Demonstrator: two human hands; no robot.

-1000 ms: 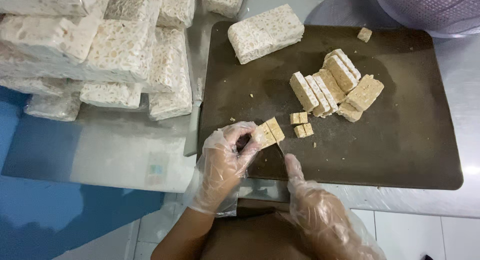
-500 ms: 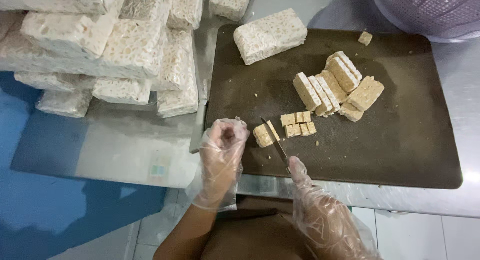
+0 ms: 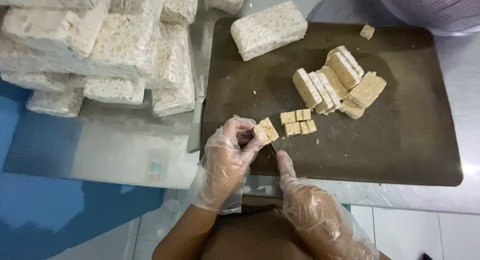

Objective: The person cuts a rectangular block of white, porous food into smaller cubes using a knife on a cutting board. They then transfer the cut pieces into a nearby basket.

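On the dark rectangular cutting board, a whole pale tempeh block lies at eleven o'clock. A cluster of thick tempeh slices sits just right of centre; four small tempeh cubes lie at its seven o'clock. At nine o'clock off the board, plastic-wrapped tempeh blocks are stacked on the steel table.

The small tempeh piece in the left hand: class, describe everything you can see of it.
The small tempeh piece is a pale tan, speckled slab of pressed beans with cut faces. It is tilted, pinched at its left end by the gloved left hand, low over the near edge of the dark cutting board. The gloved right hand lies just below it.
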